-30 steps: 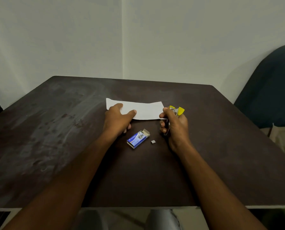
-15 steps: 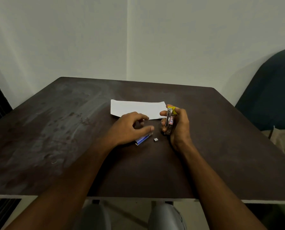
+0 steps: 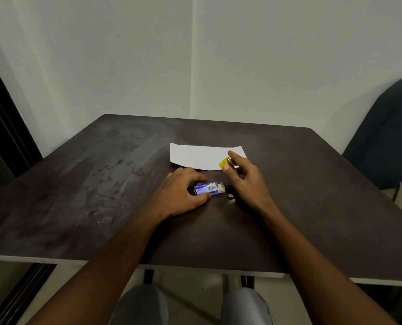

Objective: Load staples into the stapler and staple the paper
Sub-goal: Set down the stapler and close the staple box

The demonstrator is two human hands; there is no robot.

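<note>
A white sheet of paper (image 3: pixel 202 156) lies flat near the middle of the dark table (image 3: pixel 101 184). My right hand (image 3: pixel 246 181) holds a small yellow stapler (image 3: pixel 227 163) over the paper's right front corner, thumb and fingers around it. My left hand (image 3: pixel 178 195) grips a small blue staple box (image 3: pixel 208 189) on the table, its open end facing right. A small strip of staples (image 3: pixel 230 196) lies loose on the table between the box and my right wrist.
A dark blue chair back (image 3: pixel 387 137) stands at the table's right side. White walls meet in a corner behind the table. My knees (image 3: pixel 190 306) show below the near edge. A dark doorway frame (image 3: pixel 0 141) is at the left.
My left hand left the paper, came toward me and closed on the staple box. My right hand tilted the stapler so its yellow end points left.
</note>
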